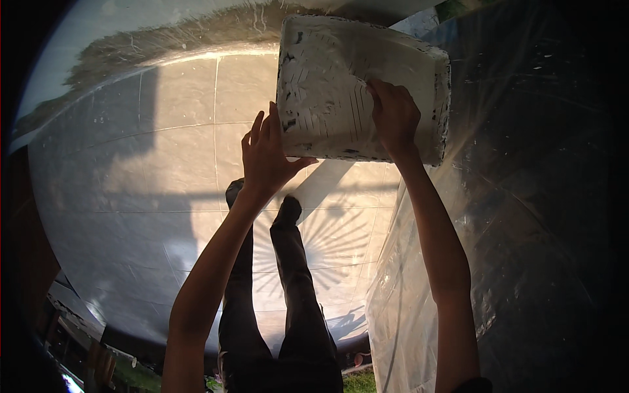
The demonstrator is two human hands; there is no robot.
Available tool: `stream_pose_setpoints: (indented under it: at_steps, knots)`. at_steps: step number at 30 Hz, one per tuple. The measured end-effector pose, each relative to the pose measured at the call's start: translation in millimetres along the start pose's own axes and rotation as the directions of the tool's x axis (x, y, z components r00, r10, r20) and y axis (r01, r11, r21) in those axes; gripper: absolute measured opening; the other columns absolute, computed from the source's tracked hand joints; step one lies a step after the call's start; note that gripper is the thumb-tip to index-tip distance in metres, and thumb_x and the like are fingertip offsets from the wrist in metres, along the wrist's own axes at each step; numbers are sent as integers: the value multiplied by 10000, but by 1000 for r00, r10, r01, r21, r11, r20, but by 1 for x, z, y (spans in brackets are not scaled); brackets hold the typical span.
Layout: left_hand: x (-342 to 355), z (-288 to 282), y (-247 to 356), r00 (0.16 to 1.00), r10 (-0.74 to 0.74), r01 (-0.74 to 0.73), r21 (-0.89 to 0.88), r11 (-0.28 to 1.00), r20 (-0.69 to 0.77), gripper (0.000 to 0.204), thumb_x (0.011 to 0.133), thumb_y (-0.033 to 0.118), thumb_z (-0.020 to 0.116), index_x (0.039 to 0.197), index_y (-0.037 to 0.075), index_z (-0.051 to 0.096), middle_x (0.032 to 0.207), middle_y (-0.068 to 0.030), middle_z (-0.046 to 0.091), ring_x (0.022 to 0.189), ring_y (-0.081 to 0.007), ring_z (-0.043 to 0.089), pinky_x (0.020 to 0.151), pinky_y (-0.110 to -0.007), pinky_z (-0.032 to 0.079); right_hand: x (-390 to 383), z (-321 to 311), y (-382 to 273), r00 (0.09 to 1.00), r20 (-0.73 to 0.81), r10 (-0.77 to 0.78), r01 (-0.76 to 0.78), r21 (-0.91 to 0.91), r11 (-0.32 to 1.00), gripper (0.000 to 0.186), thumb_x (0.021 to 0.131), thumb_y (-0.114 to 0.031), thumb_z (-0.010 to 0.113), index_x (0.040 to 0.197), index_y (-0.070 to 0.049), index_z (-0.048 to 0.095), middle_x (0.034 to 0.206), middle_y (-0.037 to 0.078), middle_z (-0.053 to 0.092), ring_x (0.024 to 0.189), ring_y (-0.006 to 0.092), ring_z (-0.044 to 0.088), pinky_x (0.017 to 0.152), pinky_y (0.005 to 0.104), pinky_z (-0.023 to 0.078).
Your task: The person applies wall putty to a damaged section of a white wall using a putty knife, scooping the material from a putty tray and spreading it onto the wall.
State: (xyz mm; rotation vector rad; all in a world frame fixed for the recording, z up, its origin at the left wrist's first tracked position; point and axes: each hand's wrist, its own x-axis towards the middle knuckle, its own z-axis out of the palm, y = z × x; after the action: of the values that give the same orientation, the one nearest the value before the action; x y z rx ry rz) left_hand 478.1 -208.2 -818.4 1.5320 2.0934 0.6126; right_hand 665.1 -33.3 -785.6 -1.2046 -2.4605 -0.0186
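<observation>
A paint tray point(314, 141), coated in white paint with dark chips along its rim, is held out at the top of the view. At its near left corner is my left hand point(268, 147), fingers up the left side and thumb along the near edge. My right hand point(395, 116) reaches over the tray, with thumb and forefinger pinched at the white coating. A wrinkled, raised edge of the coating runs to those fingertips; whether they hold it or a small tool is hidden. Dark ridge lines show through the coating left of that hand.
Pale floor tiles point(183, 170) lie below, crossed by shadows. My legs and dark shoes point(288, 211) stand under the tray. Clear plastic sheeting point(419, 275) hangs along the right. A pale surface with a dark stained band point(177, 49) curves across the far left.
</observation>
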Motion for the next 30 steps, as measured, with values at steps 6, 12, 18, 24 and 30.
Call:
stream_pose_setpoints:
  at_steps: [6, 12, 18, 24, 30]
  knots:
    - [1, 0, 3, 999, -46, 46, -1, 999, 9, 1282, 616, 524, 896, 1541, -46, 215, 1469, -268, 432, 1419, -412, 373, 1081, -554, 338, -40, -15, -13, 987, 5, -159, 156, 147, 977, 224, 762, -33, 706, 953, -147, 683, 913, -3, 710, 770, 208, 642, 684, 350, 524]
    - [1, 0, 3, 999, -37, 37, 30, 999, 4, 1288, 621, 546, 888, 1549, -34, 209, 1486, -245, 425, 1438, -383, 354, 1087, -559, 330, -73, -37, -20, 968, 101, -228, 202, 216, 955, 273, 722, -18, 723, 971, -122, 674, 926, 16, 703, 777, 212, 642, 698, 357, 525]
    - [0, 1, 2, 999, -44, 43, 89, 995, 4, 1291, 633, 608, 858, 1557, -16, 208, 1523, -198, 409, 1451, -356, 339, 1092, -574, 320, -77, -41, -28, 962, 193, -194, 125, 319, 939, 213, 765, -32, 734, 955, -116, 687, 856, 19, 706, 730, 223, 640, 669, 368, 525]
    - [-1, 1, 5, 997, -71, 70, 128, 989, 8, 1295, 631, 662, 826, 1559, -5, 217, 1531, -185, 407, 1446, -347, 348, 1072, -602, 329, -56, -40, -17, 944, 280, -175, 58, 381, 923, 120, 852, -102, 713, 971, -117, 704, 789, 41, 708, 704, 235, 651, 647, 380, 528]
    - [-2, 5, 4, 998, -39, 45, 101, 994, -54, 1303, 637, 683, 811, 1576, 33, 186, 1419, -164, 526, 1435, -391, 353, 1050, -729, 286, -11, -33, -5, 745, 657, -113, -208, 389, 897, 193, 918, -113, 668, 1094, -34, 680, 920, 119, 738, 784, 264, 712, 759, 348, 538]
